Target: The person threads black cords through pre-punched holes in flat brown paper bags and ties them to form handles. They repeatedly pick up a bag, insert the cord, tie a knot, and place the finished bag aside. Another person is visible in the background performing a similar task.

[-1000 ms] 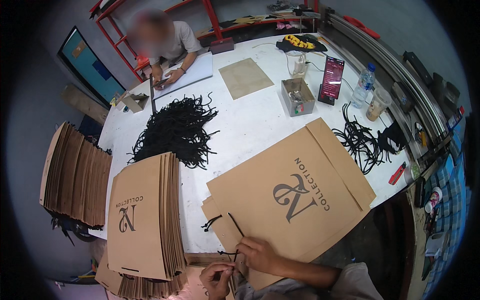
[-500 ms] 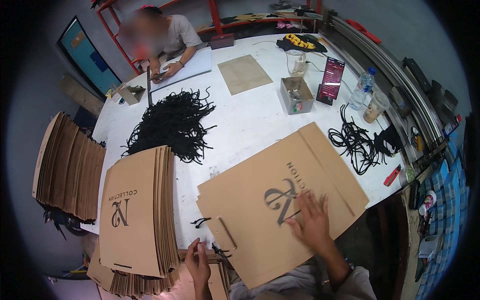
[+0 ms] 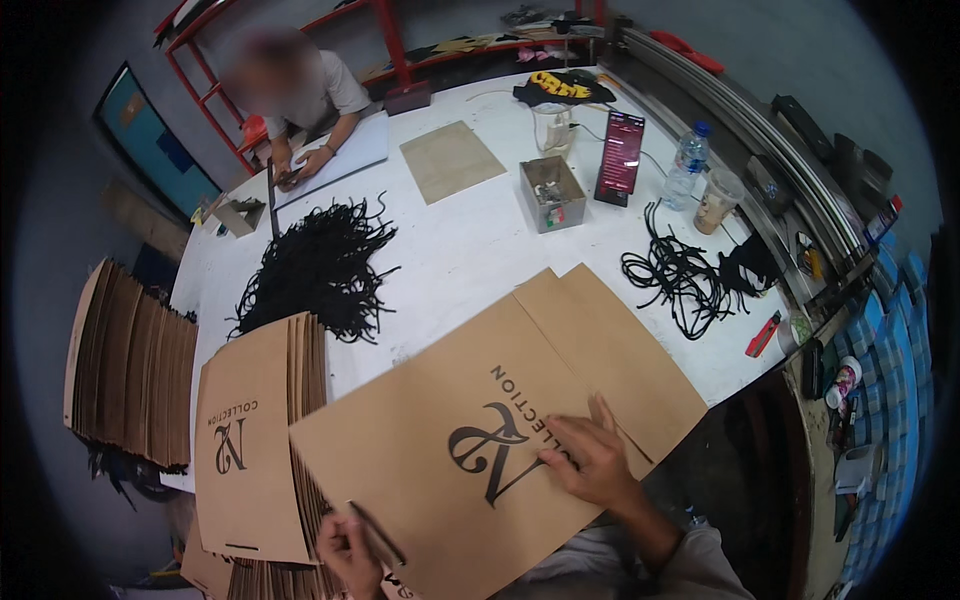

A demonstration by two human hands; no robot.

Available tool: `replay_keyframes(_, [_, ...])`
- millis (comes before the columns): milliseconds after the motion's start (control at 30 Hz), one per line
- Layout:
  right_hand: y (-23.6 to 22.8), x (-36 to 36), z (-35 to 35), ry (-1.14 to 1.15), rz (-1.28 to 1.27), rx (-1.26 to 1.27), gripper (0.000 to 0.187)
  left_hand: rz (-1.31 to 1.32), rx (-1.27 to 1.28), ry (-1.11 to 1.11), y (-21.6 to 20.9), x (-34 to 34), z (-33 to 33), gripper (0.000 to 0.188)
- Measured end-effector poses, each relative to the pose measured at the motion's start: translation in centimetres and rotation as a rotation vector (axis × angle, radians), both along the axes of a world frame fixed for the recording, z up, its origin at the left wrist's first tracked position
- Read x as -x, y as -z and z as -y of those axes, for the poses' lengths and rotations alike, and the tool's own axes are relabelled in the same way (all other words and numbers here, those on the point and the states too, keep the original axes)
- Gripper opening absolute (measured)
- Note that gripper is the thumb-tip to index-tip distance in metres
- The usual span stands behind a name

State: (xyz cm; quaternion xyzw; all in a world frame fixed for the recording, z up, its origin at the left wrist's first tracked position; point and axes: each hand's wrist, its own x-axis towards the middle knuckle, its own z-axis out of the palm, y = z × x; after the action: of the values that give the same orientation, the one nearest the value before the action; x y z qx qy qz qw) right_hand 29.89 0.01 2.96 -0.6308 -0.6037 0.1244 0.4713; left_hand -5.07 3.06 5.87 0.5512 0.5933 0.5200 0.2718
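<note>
Left grip point(image 3: 348, 550) curled at the bag's point(image 3: 430, 420) left edge, its hold impossible to tell; right grip point(image 3: 590, 460), loosely spread, was over the print. Overlapping another bag point(image 3: 640, 370), that bag lay at the desk's point(image 3: 450, 240) near side.

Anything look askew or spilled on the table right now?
No spill shows. The top bag lies askew on the lower bag, which juts out at right; the cords near the cup lie tangled.

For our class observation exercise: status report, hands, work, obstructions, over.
Left hand at edge of flat rectangular brown paper bag; right hand over its dark print. Brown paper bag stack close at left.
</note>
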Motion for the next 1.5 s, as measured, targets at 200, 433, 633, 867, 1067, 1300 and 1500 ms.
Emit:
replay_keyframes(200, [-3.0, -8.5, 0.1, 0.500, 0.023, -0.364, 0.021, -0.332, -0.595, -0.367, -9.5, 6.2, -0.5, 0.025])
replay_keyframes(433, [5.1, -21.5, -3.0, 0.670, 0.018, 0.012, 0.035, -1.384, -0.515, -0.661, -8.3, 25.6, 3.5, 0.027])
replay_keyframes(633, [8.6, -27.0, -1.9, 0.538, 0.103, 0.311, 0.047, -1.069, -0.538, -0.389, -10.1, 18.0, 1.6, 0.036])
replay_keyframes(867, [10.6, -29.7, -2.8, 0.418, 0.262, 0.299, 0.010, -1.225, -0.325, -0.449, -6.8, 17.1, 5.0, 0.038])
replay_keyframes(1067, [12.3, -31.8, -3.4, 0.416, 0.425, 0.208, 0.001, -1.181, -0.261, -0.498, -3.7, 18.3, 1.8, 0.037])
replay_keyframes(1300, [10.7, -32.7, -0.3, 0.340, 0.081, 0.213, 0.013, -1.141, -0.284, -0.552, -3.7, 19.1, 2.7, 0.038])
replay_keyframes(1500, [9.1, -31.5, -0.1, 0.472, 0.053, -0.061, 0.013, -0.556, -0.179, -0.435, -3.7, 18.1, 4.3, 0.037])
